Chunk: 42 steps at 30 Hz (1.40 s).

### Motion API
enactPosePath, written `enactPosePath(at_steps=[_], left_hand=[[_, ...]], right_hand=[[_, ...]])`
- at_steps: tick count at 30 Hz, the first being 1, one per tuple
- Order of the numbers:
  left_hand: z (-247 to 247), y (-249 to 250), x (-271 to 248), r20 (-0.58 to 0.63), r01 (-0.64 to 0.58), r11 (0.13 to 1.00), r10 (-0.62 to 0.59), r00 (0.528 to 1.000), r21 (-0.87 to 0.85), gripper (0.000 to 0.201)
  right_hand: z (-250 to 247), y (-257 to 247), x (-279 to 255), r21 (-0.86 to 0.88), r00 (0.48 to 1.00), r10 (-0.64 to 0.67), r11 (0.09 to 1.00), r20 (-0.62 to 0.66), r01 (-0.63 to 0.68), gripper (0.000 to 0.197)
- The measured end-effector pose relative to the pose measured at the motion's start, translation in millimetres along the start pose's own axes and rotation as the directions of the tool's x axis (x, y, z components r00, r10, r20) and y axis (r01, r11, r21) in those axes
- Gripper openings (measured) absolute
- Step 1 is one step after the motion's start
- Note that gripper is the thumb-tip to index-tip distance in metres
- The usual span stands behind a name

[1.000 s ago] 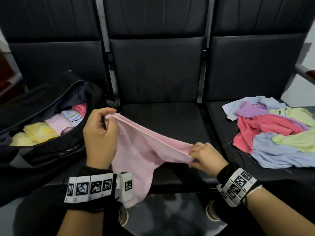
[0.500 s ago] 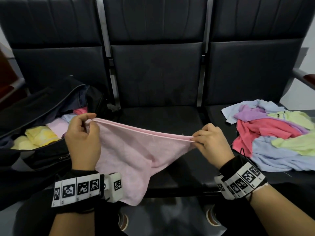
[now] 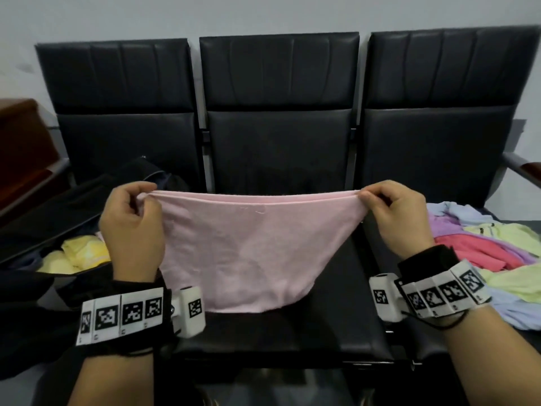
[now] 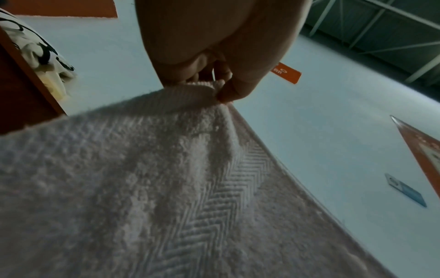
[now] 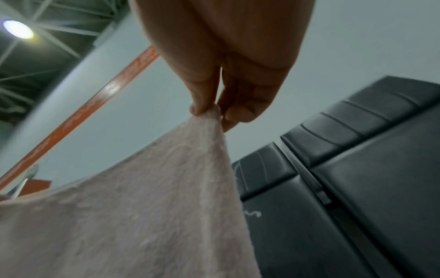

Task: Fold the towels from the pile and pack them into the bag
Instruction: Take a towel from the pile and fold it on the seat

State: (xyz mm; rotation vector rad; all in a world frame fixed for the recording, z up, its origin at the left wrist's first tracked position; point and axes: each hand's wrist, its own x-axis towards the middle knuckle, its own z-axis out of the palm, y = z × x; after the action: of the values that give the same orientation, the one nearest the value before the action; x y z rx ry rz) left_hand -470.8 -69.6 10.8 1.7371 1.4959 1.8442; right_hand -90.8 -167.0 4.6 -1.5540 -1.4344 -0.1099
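Note:
A pink towel [image 3: 251, 247] hangs doubled over and stretched flat in the air above the middle seat. My left hand [image 3: 137, 206] pinches its upper left corner, and my right hand [image 3: 383, 203] pinches the upper right corner. In the left wrist view the towel [image 4: 166, 188] fills the lower frame, its corner pinched by the left hand [image 4: 216, 88]. In the right wrist view the right hand [image 5: 214, 111] pinches a towel [image 5: 142, 206] corner. The black bag [image 3: 49, 200] lies open on the left seat with yellow folded towels [image 3: 79, 253] inside. The pile of towels [image 3: 491, 250] lies on the right seat.
Three black padded seats [image 3: 278, 136] stand in a row against a pale wall. A wooden armrest [image 3: 527, 168] juts out at the far right, and brown wooden furniture [image 3: 20, 148] stands at the far left. Black wrist bands with printed markers sit on both forearms.
Both hands have risen and moved apart, pulling the pink towel from a slack, slanting sag into a taut, level top edge. The head view has tilted upward.

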Motion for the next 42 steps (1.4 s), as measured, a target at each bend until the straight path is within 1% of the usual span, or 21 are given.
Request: enactPosePath(at_steps=[4, 6, 9, 13, 15, 19, 22, 23, 25, 27, 29, 31, 32, 34, 36, 37, 40, 42], left_hand=[[-3, 7, 7, -0.01, -0.025, 1.0, 0.025, 1.0, 0.011, 0.022], [-4, 8, 9, -0.011, -0.022, 1.0, 0.023, 1.0, 0.011, 0.022], [-5, 13, 8, 0.013, -0.025, 1.0, 0.024, 1.0, 0.016, 0.021], [-11, 20, 5, 0.02, -0.027, 0.999, 0.027, 0.999, -0.018, 0.021], [-15, 25, 5, 0.013, -0.036, 0.998, 0.036, 0.999, -0.046, 0.021], [-22, 37, 6, -0.035, -0.043, 0.993, 0.04, 0.999, -0.111, 0.022], [-22, 34, 8, -0.048, -0.032, 0.992, 0.027, 0.998, -0.122, 0.024], [-19, 29, 9, -0.03, -0.008, 0.994, 0.005, 1.0, -0.112, 0.024], [-5, 13, 11, 0.052, 0.069, 0.996, -0.066, 0.996, -0.059, 0.024], [13, -5, 11, 0.148, 0.157, 0.988, -0.154, 0.977, -0.005, 0.024], [28, -18, 14, 0.214, 0.202, 0.979, -0.2, 0.956, 0.014, 0.022], [36, -23, 22, 0.241, 0.189, 0.982, -0.181, 0.953, -0.009, 0.019], [38, -21, 29, 0.245, 0.171, 0.984, -0.157, 0.957, -0.04, 0.019], [39, -13, 43, 0.225, 0.107, 0.988, -0.08, 0.971, -0.108, 0.02], [37, -4, 53, 0.184, 0.031, 0.987, -0.002, 0.983, -0.156, 0.023], [35, 0, 55, 0.167, 0.012, 0.983, 0.019, 0.986, -0.184, 0.022], [27, 0, 48, 0.149, 0.006, 0.971, 0.031, 0.988, -0.239, 0.02], [23, -8, 32, 0.162, 0.03, 0.97, 0.01, 0.987, -0.242, 0.019]], right_hand=[[-8, -9, 7, 0.002, 0.999, -0.053, 0.999, -0.007, 0.053, 0.009], [-10, -12, 6, 0.059, 1.0, -0.024, 0.998, -0.017, 0.025, 0.011], [-11, -16, 2, 0.142, 0.997, 0.042, 0.989, -0.068, -0.032, 0.014], [-19, -23, -1, 0.259, 0.99, 0.088, 0.964, -0.112, -0.056, 0.015], [-27, -27, -1, 0.316, 0.987, 0.096, 0.947, -0.127, -0.052, 0.016], [-42, -37, 2, 0.366, 0.981, 0.062, 0.931, -0.183, 0.009, 0.017], [-42, -39, 8, 0.372, 0.977, 0.079, 0.928, -0.197, 0.0, 0.019], [-39, -37, 10, 0.377, 0.978, 0.098, 0.926, -0.187, -0.021, 0.022], [-27, -30, 13, 0.4, 0.979, 0.148, 0.913, -0.139, -0.082, 0.029], [-11, -21, 18, 0.43, 0.974, 0.213, 0.888, -0.076, -0.16, 0.032], [2, -11, 25, 0.452, 0.96, 0.279, 0.86, -0.031, -0.236, 0.029], [9, -6, 36, 0.444, 0.949, 0.313, 0.855, -0.034, -0.267, 0.02], [9, -5, 43, 0.443, 0.946, 0.321, 0.856, -0.051, -0.267, 0.018], [2, -10, 55, 0.461, 0.944, 0.313, 0.856, -0.102, -0.234, 0.019], [-9, -16, 63, 0.495, 0.946, 0.28, 0.853, -0.166, -0.165, 0.024], [-14, -18, 64, 0.507, 0.946, 0.257, 0.853, -0.198, -0.126, 0.024], [-21, -20, 50, 0.544, 0.945, 0.215, 0.838, -0.246, -0.049, 0.025], [-17, -12, 29, 0.55, 0.945, 0.217, 0.834, -0.246, -0.048, 0.027]])
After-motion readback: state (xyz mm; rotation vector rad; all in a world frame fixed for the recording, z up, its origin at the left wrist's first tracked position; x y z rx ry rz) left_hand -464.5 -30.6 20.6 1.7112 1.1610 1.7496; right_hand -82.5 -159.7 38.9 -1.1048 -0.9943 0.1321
